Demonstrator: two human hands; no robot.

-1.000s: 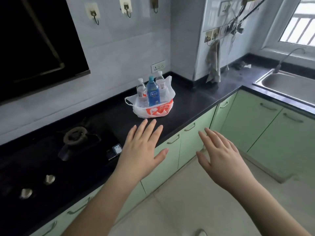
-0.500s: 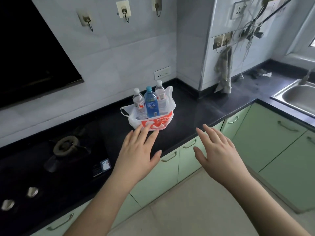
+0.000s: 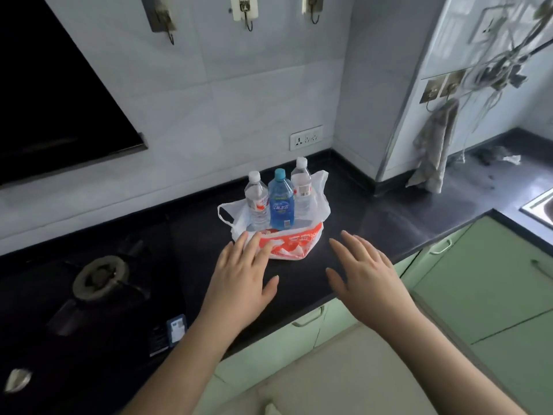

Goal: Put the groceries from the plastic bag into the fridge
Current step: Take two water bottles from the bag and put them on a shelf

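Note:
A white and red plastic bag sits on the black counter. Three bottles stand upright in it: a clear one on the left, a blue one in the middle, and a clear one behind on the right. My left hand hovers palm down, fingers spread, its fingertips at the bag's near left edge. My right hand is spread too, just right of the bag and apart from it. Neither hand holds anything. No fridge is in view.
A gas hob with knobs lies left on the counter, under a black hood. A small dark packet lies near the counter's front edge. Green cabinets run below. A cloth hangs at the right corner; a sink edge shows far right.
Both hands have moved forward to the bag, from over the cabinet fronts to above the counter. The view has closed in on the bag.

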